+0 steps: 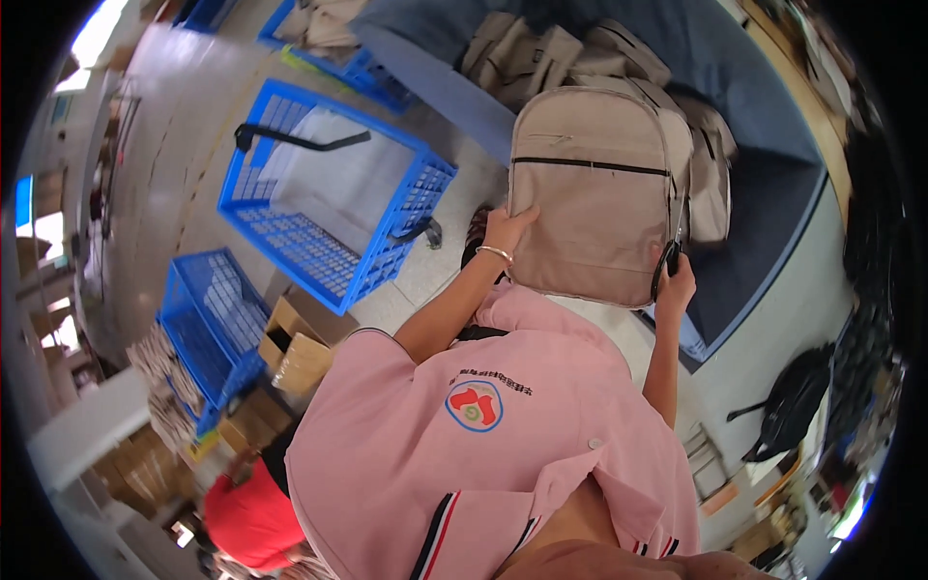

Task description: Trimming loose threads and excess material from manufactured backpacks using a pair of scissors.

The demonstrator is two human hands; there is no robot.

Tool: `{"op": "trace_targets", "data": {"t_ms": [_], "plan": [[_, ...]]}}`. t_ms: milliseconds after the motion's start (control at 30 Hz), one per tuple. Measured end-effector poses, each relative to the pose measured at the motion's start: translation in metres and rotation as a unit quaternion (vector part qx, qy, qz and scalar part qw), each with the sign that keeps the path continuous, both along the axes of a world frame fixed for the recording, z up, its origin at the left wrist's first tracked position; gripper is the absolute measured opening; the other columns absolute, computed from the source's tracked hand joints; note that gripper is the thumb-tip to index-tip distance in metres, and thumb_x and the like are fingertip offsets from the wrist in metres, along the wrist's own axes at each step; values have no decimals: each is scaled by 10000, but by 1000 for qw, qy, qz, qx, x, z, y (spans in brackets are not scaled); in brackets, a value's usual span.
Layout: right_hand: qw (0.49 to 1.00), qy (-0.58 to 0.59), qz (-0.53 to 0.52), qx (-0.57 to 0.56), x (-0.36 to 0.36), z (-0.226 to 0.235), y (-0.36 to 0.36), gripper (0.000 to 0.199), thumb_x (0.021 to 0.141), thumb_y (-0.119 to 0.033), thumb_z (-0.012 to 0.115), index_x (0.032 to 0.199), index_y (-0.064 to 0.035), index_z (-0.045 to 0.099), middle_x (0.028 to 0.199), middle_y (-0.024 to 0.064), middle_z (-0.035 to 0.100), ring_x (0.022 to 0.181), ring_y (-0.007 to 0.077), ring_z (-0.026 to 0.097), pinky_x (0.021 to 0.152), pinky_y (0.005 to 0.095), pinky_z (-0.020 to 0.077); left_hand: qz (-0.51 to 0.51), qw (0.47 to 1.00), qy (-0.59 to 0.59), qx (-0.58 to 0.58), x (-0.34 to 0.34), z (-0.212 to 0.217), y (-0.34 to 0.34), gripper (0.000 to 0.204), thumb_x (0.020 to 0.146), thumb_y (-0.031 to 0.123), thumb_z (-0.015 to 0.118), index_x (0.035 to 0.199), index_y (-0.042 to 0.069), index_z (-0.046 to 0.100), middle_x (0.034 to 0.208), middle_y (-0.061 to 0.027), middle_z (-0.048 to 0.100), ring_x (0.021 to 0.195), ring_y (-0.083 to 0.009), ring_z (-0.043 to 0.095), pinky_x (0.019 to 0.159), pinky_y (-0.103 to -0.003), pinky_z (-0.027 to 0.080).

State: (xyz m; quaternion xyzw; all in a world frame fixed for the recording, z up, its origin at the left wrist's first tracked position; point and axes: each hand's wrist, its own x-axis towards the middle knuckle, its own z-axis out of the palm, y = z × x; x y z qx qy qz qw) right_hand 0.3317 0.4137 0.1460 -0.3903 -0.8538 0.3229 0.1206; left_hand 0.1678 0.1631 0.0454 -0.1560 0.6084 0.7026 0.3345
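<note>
Workshop (174, 126), zipped beige backpack (590, 217), left hand (507, 232) pinching it, right hand (680, 285) gripping likely scissors (664, 266)

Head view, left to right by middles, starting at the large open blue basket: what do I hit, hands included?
Large blue perforated plastic basket → left hand → upright beige fabric backpack with a black zip line → right hand, holding black-handled metal scissors → black fabric bag.

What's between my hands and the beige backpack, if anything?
Nothing visible at the left hand, which grips the backpack at its left edge. The right hand holds scissors between itself and the lower right edge.
</note>
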Motion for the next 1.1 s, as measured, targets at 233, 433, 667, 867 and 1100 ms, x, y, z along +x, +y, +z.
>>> {"op": "trace_targets", "data": {"t_ms": [233,433,667,867,1100], "plan": [[950,220,24,-219,-55,-1,-22,226,915,-239,690,882,-41,587,659,-48,501,544,39,442,504,209,359,283,956,4,73,-20,54,-103,393,752,83,808,1106,15,652,1030,-85,689,928,-234,666,806,-392,554],[956,161,60,-238,-88,2,-35,248,909,-269,700,890,-47,592,629,-50,498,519,24,452,461,216,323,458,879,113,-73,-75,69,-244,395,723,76,823,1080,27,663,1014,-79,690,905,-212,648,804,-372,536],[961,129,-52,-241,-113,-2,-14,213,923,-249,677,923,-44,619,683,-25,567,534,34,458,477,221,342,450,826,125,-314,-191,63,-379,388,762,199,815,1007,-50,646,939,-126,688,761,-230,655,686,-353,547],[996,28,-83,-32,-106,-47,13,202,917,-226,671,903,-27,638,625,-23,530,487,52,481,429,243,377,334,740,110,-573,-302,-22,-462,520,794,335,781,1105,-47,614,1039,-121,665,861,-255,630,833,-417,526],[957,-39,-268,-107,-109,-7,-51,391,848,-316,736,800,26,551,620,116,506,598,154,406,561,346,392,-4,895,386,-223,-403,-52,-165,261,908,213,646,1010,-23,688,965,-100,707,851,-167,642,794,-306,513]]}}
